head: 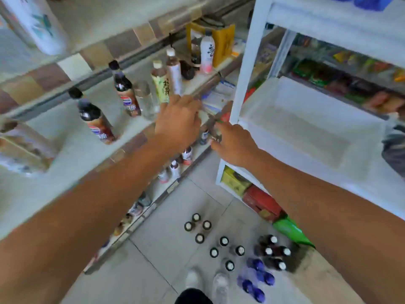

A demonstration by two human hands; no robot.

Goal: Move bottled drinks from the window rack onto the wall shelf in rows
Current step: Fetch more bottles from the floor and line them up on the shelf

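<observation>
Left hand and right hand close together by a blurry dark bottle — can't tell if either grips it. Probably full, hefty, slick — grab mid-body.

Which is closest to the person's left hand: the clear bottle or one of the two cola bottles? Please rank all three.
1. The clear bottle, just to the left of the left hand.
2. The cola bottle, standing next to it, further left.
3. The second cola bottle, farthest to the left.
</observation>
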